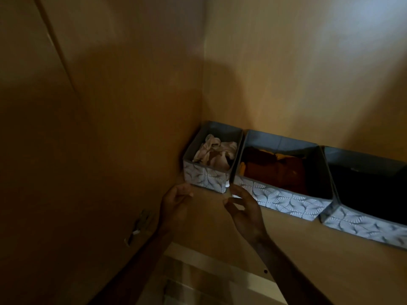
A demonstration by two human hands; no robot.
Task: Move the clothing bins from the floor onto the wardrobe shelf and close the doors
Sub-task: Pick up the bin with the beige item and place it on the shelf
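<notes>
- Three fabric bins stand in a row on the wardrobe shelf [308,243], all against the back wall [286,73], their open tops up
- The small bin [207,179] sits in the left corner, touching the side panel [99,128] and just beside the middle bin [286,201]; pale crumpled clothing [214,154] fills it
- Its long axis runs front to back, the short patterned face pointing toward me
- The middle bin is wider, its long axis lying along the shelf; it holds folded orange and brown clothing [273,166]
- The right bin [363,225] stands touching the middle one and runs out of view at the right edge; its inside is too dark to tell what it holds
- My left hand [176,203] hovers just in front of the small bin's left front corner, grip open, fingers loosely curled, holding nothing
- My right hand [244,208] is near that bin's right front corner, grip open too, fingers spread; whether a fingertip touches the bin I cannot tell
- A metal hinge [138,227] shows on the side panel low to my left, blurred in the dim light
</notes>
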